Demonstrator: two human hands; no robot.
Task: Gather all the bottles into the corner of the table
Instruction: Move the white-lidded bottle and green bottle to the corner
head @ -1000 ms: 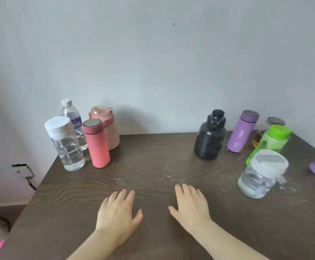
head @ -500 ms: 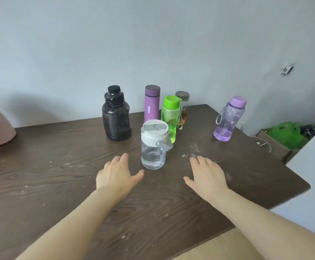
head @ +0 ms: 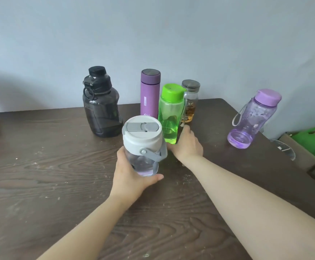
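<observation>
On the table, near its right end: six bottles stand on the dark wood table (head: 40, 175), against a pale wall.
Left hand: the left hand (head: 132, 177) is wrapped round the lower body of the clear bottle (head: 143, 147), thumb curled under its near side; this bottle has a white lid and a grey carry strap.
Right hand: the right hand (head: 187, 145) is at the base of the green bottle (head: 169, 113), fingers against its right side; from where I stand I cannot tell whether the grip is closed.
Green bottle: upright, leaning a little, just behind and to the right of the clear one.
Purple flask: the purple flask (head: 149, 92) stands upright behind the green bottle, near the wall.
Glass bottle: the glass bottle (head: 189, 102) with amber liquid and a metal cap sits just behind the green one, partly hidden by it.
Black jug: the black jug (head: 101, 104) stands to the left of the group.
Lilac bottle: the lilac bottle (head: 254, 119) stands well apart near the table's right edge.
</observation>
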